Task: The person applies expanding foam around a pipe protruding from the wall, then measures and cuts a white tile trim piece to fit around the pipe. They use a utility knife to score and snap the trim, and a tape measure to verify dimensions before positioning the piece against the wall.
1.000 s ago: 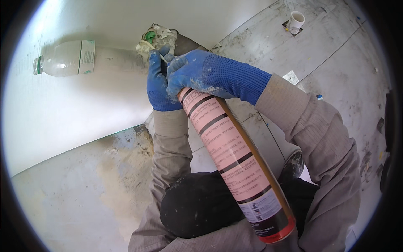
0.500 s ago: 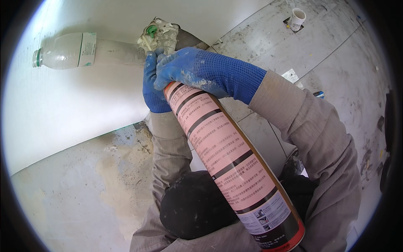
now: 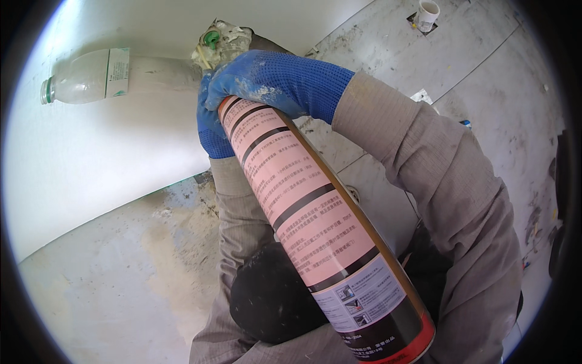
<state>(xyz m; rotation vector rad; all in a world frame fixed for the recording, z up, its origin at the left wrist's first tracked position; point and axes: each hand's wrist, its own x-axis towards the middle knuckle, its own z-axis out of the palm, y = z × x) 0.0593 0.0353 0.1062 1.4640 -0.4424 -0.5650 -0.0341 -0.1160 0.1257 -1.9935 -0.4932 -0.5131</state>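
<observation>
A large aerosol can [image 3: 303, 200] with a pink, black-striped label slants across the middle, its base toward me and its top end pointing away. My right hand [image 3: 260, 82], in a dusty blue glove, closes over that top end. Close against it on the left, my left hand [image 3: 212, 130], gloved alike, wraps the same end; its fingers are mostly hidden behind the right hand. Just beyond both gloves sits a lump of cream-coloured foam [image 3: 225, 42] with a green piece [image 3: 211, 40] in it. A thin pale tube [image 3: 203, 59] shows beside the lump. The can's nozzle is hidden.
A clear plastic bottle [image 3: 85, 76] lies sideways at left against a white panel [image 3: 109, 164]. At the far right a white pipe stub [image 3: 427, 13] rises from a cut-out in the grey tiled floor [image 3: 485, 109]. My dark knee [image 3: 273, 297] is below the can.
The whole view has shifted slightly. Both hands and the top of the can have moved up and left, nearer the foam lump. The grip on the can looks the same.
</observation>
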